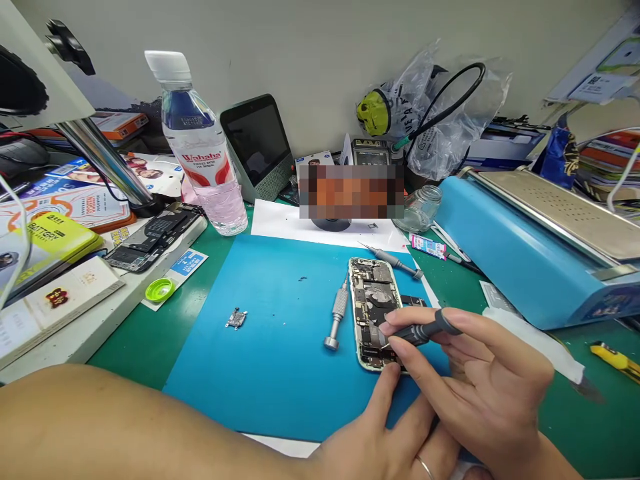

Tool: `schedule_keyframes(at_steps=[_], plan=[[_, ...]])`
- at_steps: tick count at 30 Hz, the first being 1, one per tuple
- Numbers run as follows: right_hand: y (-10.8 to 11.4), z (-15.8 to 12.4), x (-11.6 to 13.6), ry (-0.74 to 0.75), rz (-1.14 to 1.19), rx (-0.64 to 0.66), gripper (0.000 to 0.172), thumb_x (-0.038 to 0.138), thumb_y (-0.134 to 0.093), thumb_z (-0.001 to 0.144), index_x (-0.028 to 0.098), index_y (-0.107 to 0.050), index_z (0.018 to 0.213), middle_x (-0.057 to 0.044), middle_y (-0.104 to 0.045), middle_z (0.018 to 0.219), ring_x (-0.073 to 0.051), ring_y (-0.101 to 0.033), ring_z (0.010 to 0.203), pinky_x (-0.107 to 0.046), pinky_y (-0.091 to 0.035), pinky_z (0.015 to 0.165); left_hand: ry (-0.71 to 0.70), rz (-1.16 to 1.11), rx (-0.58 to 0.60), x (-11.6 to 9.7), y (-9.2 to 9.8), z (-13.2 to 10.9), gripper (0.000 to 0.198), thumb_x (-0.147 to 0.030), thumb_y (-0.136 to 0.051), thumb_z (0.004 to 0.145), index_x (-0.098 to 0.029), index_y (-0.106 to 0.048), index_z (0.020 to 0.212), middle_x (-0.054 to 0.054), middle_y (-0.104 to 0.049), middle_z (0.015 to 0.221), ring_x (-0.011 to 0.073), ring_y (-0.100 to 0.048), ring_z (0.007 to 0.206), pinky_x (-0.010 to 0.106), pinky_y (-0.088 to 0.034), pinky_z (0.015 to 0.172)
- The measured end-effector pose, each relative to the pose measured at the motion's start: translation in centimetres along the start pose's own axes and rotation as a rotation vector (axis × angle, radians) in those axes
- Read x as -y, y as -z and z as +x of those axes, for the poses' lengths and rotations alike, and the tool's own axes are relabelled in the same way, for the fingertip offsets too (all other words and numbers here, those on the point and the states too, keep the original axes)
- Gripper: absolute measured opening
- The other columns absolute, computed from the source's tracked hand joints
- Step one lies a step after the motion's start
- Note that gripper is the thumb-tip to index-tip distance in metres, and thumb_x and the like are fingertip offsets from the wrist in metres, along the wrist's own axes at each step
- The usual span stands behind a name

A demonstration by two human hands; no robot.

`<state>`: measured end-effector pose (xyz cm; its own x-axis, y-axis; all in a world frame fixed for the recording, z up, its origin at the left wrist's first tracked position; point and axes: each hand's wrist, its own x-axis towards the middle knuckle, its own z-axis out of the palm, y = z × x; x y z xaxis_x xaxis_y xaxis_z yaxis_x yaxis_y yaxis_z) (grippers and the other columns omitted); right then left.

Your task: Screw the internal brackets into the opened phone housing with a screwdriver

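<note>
An opened phone [373, 293] with its inner boards showing lies on the blue mat [280, 333]. My right hand [480, 380] pinches a dark screwdriver [425, 330], its tip down on the phone's lower part. My left hand [385, 433] comes in under the right one, thumb resting at the phone's bottom edge; its other fingers are hidden, and a ring shows on one. A silver screwdriver [337, 313] lies just left of the phone, and another one [397, 261] lies at its upper right.
A small loose part [236, 318] and tiny screws [302, 278] sit on the mat. A water bottle [197, 147], a dark-screened device [257, 143], a second opened phone [155, 237], a glass jar [423, 207], a blue machine [540, 240] and a yellow cutter [615, 360] ring the mat.
</note>
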<state>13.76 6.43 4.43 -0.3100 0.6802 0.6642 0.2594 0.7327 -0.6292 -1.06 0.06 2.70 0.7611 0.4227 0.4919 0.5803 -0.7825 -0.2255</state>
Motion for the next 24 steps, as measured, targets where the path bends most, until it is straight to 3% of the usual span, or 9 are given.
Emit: schedule_keyframes(at_steps=[18,24], plan=[[0.08,0.37,0.31,0.012,0.028,0.019,0.073,-0.01,-0.069,0.081,0.03,-0.053,0.14,0.0,-0.075,0.111,-0.016,-0.077,0.093,-0.028,-0.07,0.083,-0.002,0.019,-0.016,-0.14,-0.19,-0.25,0.039,-0.03,-0.04,0.111,-0.049,-0.067,0.132,-0.008,-0.072,0.128,0.0256,-0.065,0.124,0.05,-0.053,0.104],[0.28,0.01,0.7,-0.017,-0.027,0.025,0.057,-0.007,-0.068,0.084,0.03,-0.059,0.127,0.002,-0.075,0.108,-0.013,-0.077,0.09,-0.021,-0.067,0.084,-0.001,-0.006,-0.018,-0.57,-0.64,-0.3,0.035,-0.031,-0.043,0.111,-0.048,-0.067,0.132,-0.007,-0.07,0.133,0.024,-0.063,0.125,0.051,-0.052,0.105]])
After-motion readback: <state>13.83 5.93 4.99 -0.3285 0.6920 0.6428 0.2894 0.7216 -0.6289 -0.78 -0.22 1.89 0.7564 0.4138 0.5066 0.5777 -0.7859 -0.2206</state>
